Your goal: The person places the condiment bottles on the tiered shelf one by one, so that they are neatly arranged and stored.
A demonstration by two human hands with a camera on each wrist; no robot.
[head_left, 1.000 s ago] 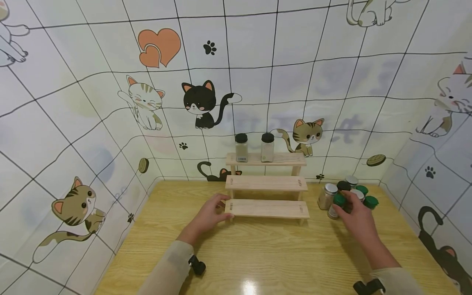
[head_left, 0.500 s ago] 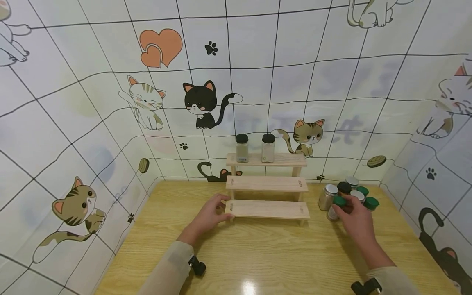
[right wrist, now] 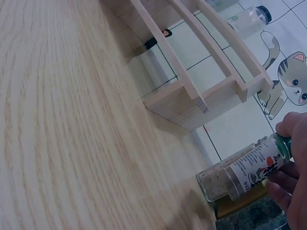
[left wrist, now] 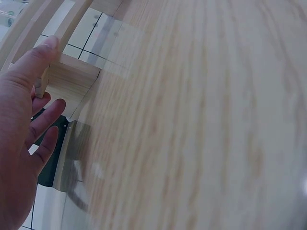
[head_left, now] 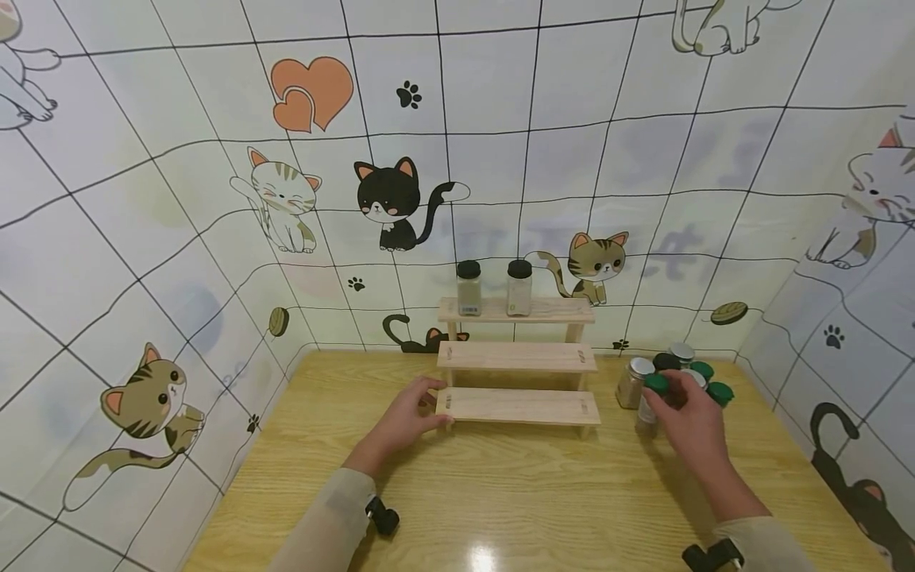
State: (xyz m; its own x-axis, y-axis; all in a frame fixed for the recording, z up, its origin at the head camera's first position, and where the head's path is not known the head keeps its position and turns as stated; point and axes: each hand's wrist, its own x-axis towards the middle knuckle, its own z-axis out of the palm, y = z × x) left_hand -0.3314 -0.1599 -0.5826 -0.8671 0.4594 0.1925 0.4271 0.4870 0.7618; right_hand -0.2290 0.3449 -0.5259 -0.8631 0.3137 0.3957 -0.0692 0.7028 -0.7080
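Observation:
My left hand (head_left: 406, 417) pinches the left end of the lowest step of a three-tier wooden shelf (head_left: 518, 405). In the left wrist view its thumb (left wrist: 36, 60) lies along the board and the other fingers are below. At the right, my right hand (head_left: 693, 425) holds a spice jar (head_left: 646, 417) by its green lid. The right wrist view shows this jar (right wrist: 254, 167) tilted in the picture, with a printed label. Two black-lidded jars, a left one (head_left: 469, 290) and a right one (head_left: 519, 290), stand on the top tier.
Behind the right hand several jars stand grouped, among them a silver-lidded jar (head_left: 635, 385) and a green-lidded jar (head_left: 719, 393). The wood-grain table (head_left: 500, 485) ends at a wall covering (head_left: 679, 159) printed with cats, right behind the shelf.
My right hand has raised the green-lidded spice jar slightly from its place among the other jars. The left hand stays at the shelf's end.

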